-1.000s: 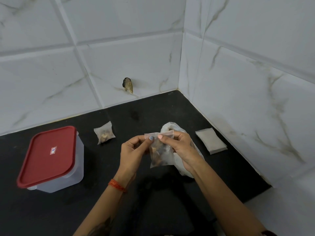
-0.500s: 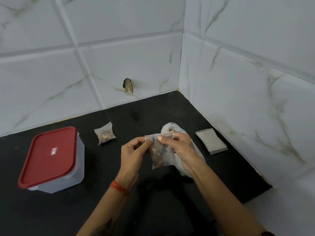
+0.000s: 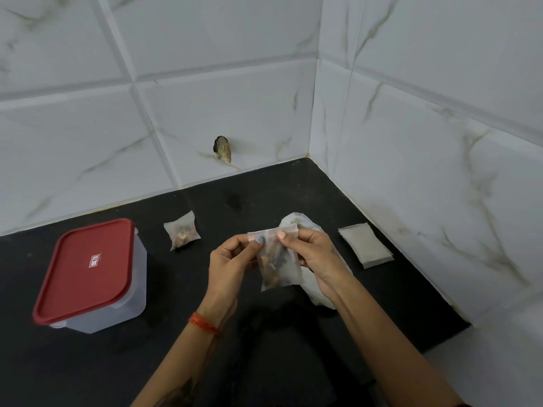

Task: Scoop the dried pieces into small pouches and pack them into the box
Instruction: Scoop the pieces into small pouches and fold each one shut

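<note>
A small translucent pouch (image 3: pixel 280 265) with brown dried pieces inside hangs above the black counter. My left hand (image 3: pixel 232 262) pinches its top left edge, and my right hand (image 3: pixel 316 255) pinches the top right edge. Behind my right hand lies a larger white bag (image 3: pixel 302 220), mostly hidden. A filled pouch (image 3: pixel 182 230) rests on the counter further left. The clear box with a red lid (image 3: pixel 85 268) stands closed at the left. A flat stack of empty pouches (image 3: pixel 365 245) lies at the right near the wall.
White marble tiles wall in the black counter (image 3: pixel 264 183) at the back and right, forming a corner. A small dark hole or fitting (image 3: pixel 222 148) sits in the back wall. The counter's front right edge (image 3: pixel 440 339) drops off beside my right forearm.
Both hands keep pinching the pouch's top; the fingers have shifted only slightly along the edge. Nothing else on the counter moved.
</note>
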Tool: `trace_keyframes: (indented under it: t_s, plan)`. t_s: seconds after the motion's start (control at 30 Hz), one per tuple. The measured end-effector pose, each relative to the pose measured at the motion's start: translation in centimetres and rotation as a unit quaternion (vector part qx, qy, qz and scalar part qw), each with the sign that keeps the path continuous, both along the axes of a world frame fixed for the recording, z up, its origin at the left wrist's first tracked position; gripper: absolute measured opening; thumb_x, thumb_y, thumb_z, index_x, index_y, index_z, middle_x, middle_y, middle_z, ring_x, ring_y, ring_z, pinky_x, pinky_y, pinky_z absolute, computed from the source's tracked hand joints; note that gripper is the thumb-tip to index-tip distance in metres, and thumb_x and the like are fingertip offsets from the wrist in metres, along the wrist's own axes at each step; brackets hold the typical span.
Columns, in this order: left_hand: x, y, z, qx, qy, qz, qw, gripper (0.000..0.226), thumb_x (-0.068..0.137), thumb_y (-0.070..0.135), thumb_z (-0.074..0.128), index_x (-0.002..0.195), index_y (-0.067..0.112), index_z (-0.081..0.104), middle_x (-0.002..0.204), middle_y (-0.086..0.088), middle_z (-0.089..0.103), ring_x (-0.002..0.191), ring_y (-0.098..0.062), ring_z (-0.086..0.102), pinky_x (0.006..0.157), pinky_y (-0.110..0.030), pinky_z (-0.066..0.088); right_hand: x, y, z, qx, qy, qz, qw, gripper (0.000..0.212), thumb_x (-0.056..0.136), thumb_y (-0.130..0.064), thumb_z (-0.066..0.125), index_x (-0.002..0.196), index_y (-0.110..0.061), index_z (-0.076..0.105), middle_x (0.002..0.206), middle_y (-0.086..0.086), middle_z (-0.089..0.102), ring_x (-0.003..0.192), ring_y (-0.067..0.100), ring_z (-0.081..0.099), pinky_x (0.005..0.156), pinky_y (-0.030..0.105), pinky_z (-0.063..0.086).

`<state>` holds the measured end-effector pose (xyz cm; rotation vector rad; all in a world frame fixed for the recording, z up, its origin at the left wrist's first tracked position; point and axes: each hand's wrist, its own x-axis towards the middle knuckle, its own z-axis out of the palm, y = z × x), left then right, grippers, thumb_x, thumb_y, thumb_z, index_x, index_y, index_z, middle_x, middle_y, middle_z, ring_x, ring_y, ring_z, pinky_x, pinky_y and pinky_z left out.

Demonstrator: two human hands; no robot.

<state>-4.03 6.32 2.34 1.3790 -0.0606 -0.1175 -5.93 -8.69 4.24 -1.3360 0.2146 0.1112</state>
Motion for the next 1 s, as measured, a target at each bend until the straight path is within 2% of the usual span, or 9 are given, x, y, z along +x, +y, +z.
trace_keyframes:
  t_s: [0.1, 0.2, 0.27, 0.33, 0.43, 0.47, 0.6, 0.8, 1.0]
  plan:
    - [-0.02, 0.00, -0.02, -0.001, -0.005, 0.014, 1.000, 0.008, 0.087, 0.008, 0.061, 0.085, 0.006, 0.068, 0.078, -0.002, 0.070, 0.075, -0.015, 0.067, 0.065, -0.025, 0.055, -0.07, 0.11, 0.02, -0.026, -0.006, 0.009, 1.000, 0.035, 0.082, -0.027, 0.068, 0.100, 0.003, 0.068, 0.094, 0.015, 0.070, 0.083, 0.012, 0.068, 0.084, 0.033, 0.053]
    - [-0.05, -0.07, 0.04, 0.004, -0.012, 0.021, 1.000, 0.008, 0.087, 0.007, 0.060, 0.085, 0.006, 0.068, 0.079, -0.003, 0.070, 0.076, -0.015, 0.066, 0.066, -0.025, 0.055, -0.18, 0.18, 0.23, -0.039, -0.015, 0.018, 0.999, 0.047, 0.068, -0.039, 0.073, 0.098, -0.003, 0.070, 0.096, 0.016, 0.070, 0.089, 0.015, 0.067, 0.090, 0.038, 0.050]
    - [-0.05, -0.08, 0.08, 0.007, -0.017, 0.029, 0.999, 0.009, 0.087, 0.007, 0.061, 0.083, 0.007, 0.069, 0.077, -0.002, 0.070, 0.075, -0.014, 0.066, 0.066, -0.025, 0.055, -0.20, 0.26, 0.38, -0.035, -0.021, 0.017, 0.999, 0.058, 0.064, -0.042, 0.074, 0.102, 0.002, 0.066, 0.097, 0.023, 0.066, 0.089, 0.018, 0.064, 0.085, 0.036, 0.050]
    - [0.03, -0.01, 0.08, 0.016, -0.026, 0.034, 0.999, 0.009, 0.087, 0.008, 0.061, 0.083, 0.008, 0.069, 0.077, -0.001, 0.070, 0.074, -0.013, 0.066, 0.066, -0.025, 0.056, -0.11, 0.06, 0.34, -0.031, -0.020, 0.024, 0.999, 0.060, 0.068, -0.037, 0.073, 0.104, 0.008, 0.061, 0.089, 0.018, 0.065, 0.083, 0.015, 0.063, 0.073, 0.025, 0.050]
    - [0.15, 0.11, 0.10, 0.035, -0.044, 0.033, 0.998, 0.008, 0.086, 0.009, 0.061, 0.085, 0.008, 0.069, 0.080, -0.005, 0.069, 0.075, -0.016, 0.066, 0.066, -0.027, 0.055, -0.07, -0.19, 0.39, -0.012, -0.018, 0.045, 0.999, 0.015, 0.082, -0.014, 0.067, 0.094, -0.006, 0.067, 0.073, -0.005, 0.072, 0.070, 0.003, 0.069, 0.059, 0.013, 0.051]
    - [0.16, 0.10, 0.11, 0.037, -0.047, 0.033, 0.998, 0.008, 0.086, 0.009, 0.062, 0.085, 0.007, 0.069, 0.081, -0.008, 0.069, 0.075, -0.018, 0.066, 0.067, -0.029, 0.056, -0.12, -0.13, 0.49, -0.007, -0.023, 0.043, 0.999, 0.009, 0.083, -0.009, 0.065, 0.092, -0.009, 0.067, 0.071, -0.007, 0.073, 0.070, 0.002, 0.069, 0.058, 0.012, 0.051]
    - [0.08, -0.09, 0.21, 0.036, -0.056, 0.020, 0.998, 0.009, 0.086, 0.010, 0.062, 0.086, 0.004, 0.069, 0.085, -0.016, 0.068, 0.077, -0.023, 0.066, 0.069, -0.033, 0.057, -0.07, 0.31, 0.68, 0.002, -0.042, 0.014, 0.999, 0.008, 0.084, -0.002, 0.064, 0.085, -0.010, 0.067, 0.066, -0.007, 0.072, 0.067, 0.002, 0.069, 0.057, 0.012, 0.051]
    - [-0.06, -0.10, 0.40, 0.005, -0.042, -0.004, 0.999, 0.011, 0.087, 0.007, 0.059, 0.092, 0.000, 0.066, 0.084, -0.011, 0.067, 0.076, -0.018, 0.066, 0.062, -0.023, 0.053, -0.17, 0.52, 0.77, 0.029, -0.046, 0.009, 0.998, 0.008, 0.085, 0.000, 0.062, 0.084, -0.006, 0.067, 0.066, -0.006, 0.072, 0.067, 0.004, 0.070, 0.057, 0.012, 0.051]
    - [-0.15, -0.22, 0.48, -0.011, -0.025, -0.021, 0.999, 0.020, 0.077, 0.019, 0.064, 0.095, 0.009, 0.063, 0.090, -0.009, 0.068, 0.083, -0.020, 0.066, 0.068, -0.027, 0.054, -0.17, 0.64, 0.83, 0.028, -0.036, 0.008, 0.999, 0.007, 0.085, -0.003, 0.063, 0.084, -0.009, 0.067, 0.065, -0.007, 0.072, 0.066, 0.002, 0.069, 0.055, 0.012, 0.051]
